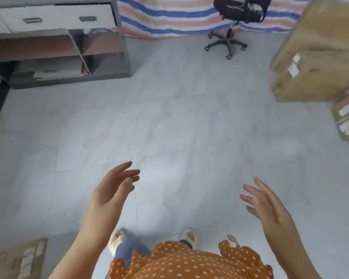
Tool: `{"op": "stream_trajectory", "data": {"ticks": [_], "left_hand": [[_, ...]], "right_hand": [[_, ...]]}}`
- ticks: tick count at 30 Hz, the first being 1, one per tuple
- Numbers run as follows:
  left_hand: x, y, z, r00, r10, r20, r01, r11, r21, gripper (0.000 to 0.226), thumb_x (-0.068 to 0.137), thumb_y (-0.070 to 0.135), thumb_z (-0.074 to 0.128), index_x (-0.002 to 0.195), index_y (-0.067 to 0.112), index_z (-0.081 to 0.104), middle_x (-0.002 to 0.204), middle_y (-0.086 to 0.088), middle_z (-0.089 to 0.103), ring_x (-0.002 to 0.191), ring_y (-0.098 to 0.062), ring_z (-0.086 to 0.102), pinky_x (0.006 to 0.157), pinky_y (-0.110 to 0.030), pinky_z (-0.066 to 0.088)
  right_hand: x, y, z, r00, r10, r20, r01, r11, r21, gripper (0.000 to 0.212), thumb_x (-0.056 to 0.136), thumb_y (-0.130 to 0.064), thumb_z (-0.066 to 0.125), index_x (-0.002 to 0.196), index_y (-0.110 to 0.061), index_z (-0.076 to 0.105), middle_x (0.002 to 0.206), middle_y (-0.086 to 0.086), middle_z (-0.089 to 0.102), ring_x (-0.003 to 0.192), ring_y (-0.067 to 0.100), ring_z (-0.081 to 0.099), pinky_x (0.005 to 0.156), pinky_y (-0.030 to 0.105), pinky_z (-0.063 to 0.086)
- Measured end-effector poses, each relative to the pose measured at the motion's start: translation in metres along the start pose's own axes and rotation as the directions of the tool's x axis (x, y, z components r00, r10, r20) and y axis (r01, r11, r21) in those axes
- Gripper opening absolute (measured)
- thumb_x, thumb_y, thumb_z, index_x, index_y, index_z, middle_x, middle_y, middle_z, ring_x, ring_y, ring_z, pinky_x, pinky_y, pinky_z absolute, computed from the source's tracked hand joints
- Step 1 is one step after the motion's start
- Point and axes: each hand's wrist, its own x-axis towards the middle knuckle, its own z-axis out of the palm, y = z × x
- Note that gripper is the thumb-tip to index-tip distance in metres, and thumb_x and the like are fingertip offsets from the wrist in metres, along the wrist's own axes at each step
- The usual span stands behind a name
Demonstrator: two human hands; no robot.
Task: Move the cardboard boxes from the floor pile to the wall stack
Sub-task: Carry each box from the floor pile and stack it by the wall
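The pale tiled floor [169, 121] fills most of your view. At the right edge stands the stack of cardboard boxes [318, 57], brown cartons with white labels, piled one on another, with smaller labelled cartons [347, 117] just beside its foot. At the upper left a grey shelf unit [58, 43] with white drawer fronts holds flat sheets on its lowest shelf. A striped blue, orange and white tarpaulin [169, 15] hangs along the far side, and a black office chair [234, 21] stands on its castors in front of it. In the lower left corner lies another cardboard box [16, 258], taped and labelled, on the floor next to you. Your left hand [113, 190] is raised over the floor, fingers straight and loosely together, holding nothing. Your right hand [268, 206] has its fingers spread, palm inward, likewise empty.
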Motion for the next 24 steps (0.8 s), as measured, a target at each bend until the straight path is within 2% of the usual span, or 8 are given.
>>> {"op": "stream_trajectory", "data": {"ticks": [3, 7, 14, 20, 24], "left_hand": [[0.015, 0.015, 0.052, 0.995, 0.006, 0.100, -0.006, 1.000, 0.004, 0.024, 0.093, 0.017, 0.058, 0.109, 0.034, 0.065, 0.104, 0.006, 0.072, 0.102, -0.011, 0.066, 0.091, -0.038, 0.048], [0.040, 0.026, 0.105, 0.977, 0.009, 0.215, -0.028, 0.996, 0.086, 0.030, 0.096, 0.011, 0.050, 0.111, 0.033, 0.063, 0.103, 0.010, 0.072, 0.100, -0.008, 0.066, 0.092, -0.038, 0.048], [0.104, 0.044, 0.189, 0.937, -0.007, 0.350, -0.057, 0.983, 0.172, 0.029, 0.094, 0.010, 0.052, 0.110, 0.031, 0.064, 0.102, 0.011, 0.072, 0.098, -0.006, 0.066, 0.097, -0.045, 0.047], [0.206, 0.081, 0.266, 0.903, 0.023, 0.429, -0.102, 0.982, 0.162, 0.029, 0.095, 0.010, 0.052, 0.110, 0.031, 0.064, 0.102, 0.012, 0.072, 0.101, -0.006, 0.065, 0.098, -0.044, 0.047], [0.283, 0.119, 0.312, 0.884, 0.063, 0.463, -0.148, 0.977, 0.151, 0.033, 0.095, 0.012, 0.052, 0.106, 0.040, 0.066, 0.104, 0.010, 0.071, 0.103, -0.007, 0.065, 0.098, -0.043, 0.046]], "right_hand": [[0.007, 0.006, -0.039, 0.994, 0.019, -0.106, -0.011, 0.997, 0.079, 0.044, 0.078, -0.043, 0.049, 0.122, -0.045, 0.051, 0.114, -0.019, 0.067, 0.106, 0.005, 0.065, 0.091, 0.024, 0.051], [0.019, 0.020, -0.072, 0.975, 0.064, -0.211, -0.031, 0.987, 0.156, 0.037, 0.090, -0.025, 0.046, 0.124, -0.038, 0.051, 0.117, -0.011, 0.067, 0.105, 0.009, 0.066, 0.090, 0.024, 0.052], [0.073, 0.030, -0.112, 0.925, 0.117, -0.363, -0.053, 0.982, 0.182, 0.040, 0.096, -0.010, 0.045, 0.125, -0.037, 0.053, 0.116, -0.013, 0.068, 0.101, 0.009, 0.068, 0.089, 0.031, 0.052], [0.167, 0.012, -0.142, 0.862, 0.126, -0.490, -0.022, 0.977, 0.213, 0.037, 0.097, -0.018, 0.045, 0.125, -0.040, 0.052, 0.116, -0.017, 0.067, 0.103, 0.008, 0.067, 0.086, 0.026, 0.053], [0.247, -0.016, -0.158, 0.819, 0.120, -0.561, 0.027, 0.969, 0.246, 0.036, 0.097, -0.020, 0.044, 0.124, -0.041, 0.053, 0.117, -0.015, 0.067, 0.102, 0.009, 0.068, 0.085, 0.026, 0.054]]}}
